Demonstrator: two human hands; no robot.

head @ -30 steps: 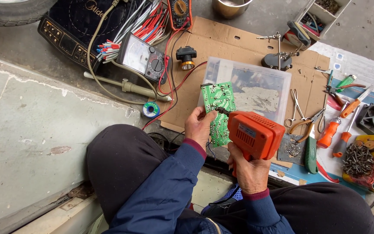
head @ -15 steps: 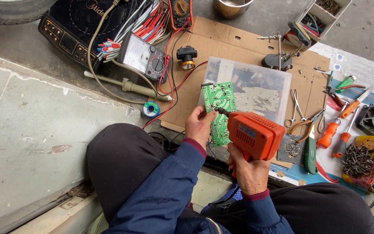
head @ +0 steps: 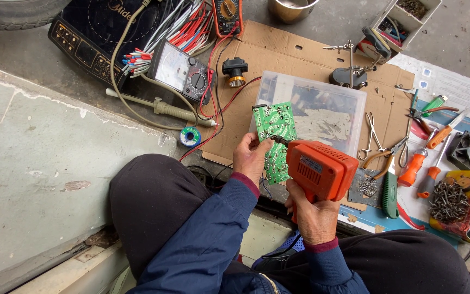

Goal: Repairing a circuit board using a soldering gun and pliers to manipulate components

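My left hand [head: 250, 158] pinches the green printed circuit board [head: 276, 136]; my right hand [head: 314, 215] grips the orange pistol-shaped soldering gun [head: 317, 171], tip touching the board.

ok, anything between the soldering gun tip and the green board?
Nothing visible. The left hand holds the green circuit board up by its edge, clear of the face. The orange soldering gun, gripped in the right hand, has its tip right at the board.

Makeshift electronics repair workshop on a concrete floor, multimeter [head: 183, 69], screwdrivers [head: 415, 166], pliers [head: 387, 154], solder spool [head: 190, 136], cardboard [head: 278, 51] as bench
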